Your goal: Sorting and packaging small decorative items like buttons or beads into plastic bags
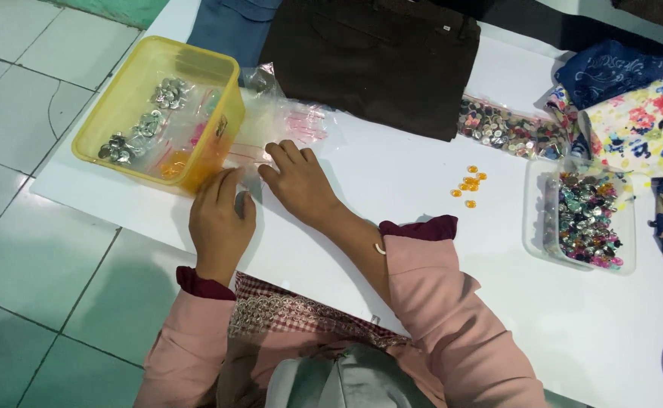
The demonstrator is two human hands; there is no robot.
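I have my left hand (220,223) lying flat, fingers together, on a small clear bag (250,162) beside the yellow tub (131,83), gripping nothing. My right hand (297,180) rests half open, fingertips pressing the same bag. I'd judge it best to keep the bag pinned flat so it can't slide. The white table (392,166) holds orange beads (469,185), a clear box of gems (585,215), dark trousers (377,57); pale tiled floor (21,98) lies left.
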